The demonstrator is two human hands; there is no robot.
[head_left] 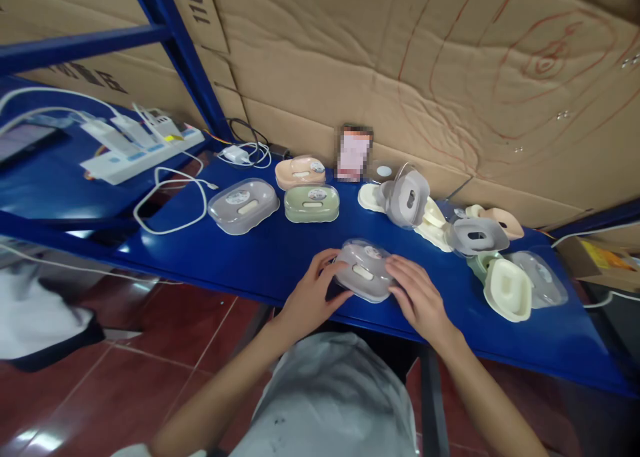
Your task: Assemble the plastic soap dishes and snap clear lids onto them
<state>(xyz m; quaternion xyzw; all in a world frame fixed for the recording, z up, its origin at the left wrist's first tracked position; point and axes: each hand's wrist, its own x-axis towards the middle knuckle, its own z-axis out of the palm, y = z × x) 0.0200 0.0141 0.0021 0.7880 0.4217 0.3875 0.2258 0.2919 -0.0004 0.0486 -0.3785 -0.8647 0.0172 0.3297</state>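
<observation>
Gripping a grey lidded soap box (364, 270) between both hands, I press it down near the front edge of the blue shelf (280, 257). My left hand (313, 290) clasps its left end, my right hand (417, 297) its right. Behind stand three closed boxes: grey (243, 205), green (311, 203), peach (300, 172). Loose trays and lids (500, 270) lie heaped to the right.
</observation>
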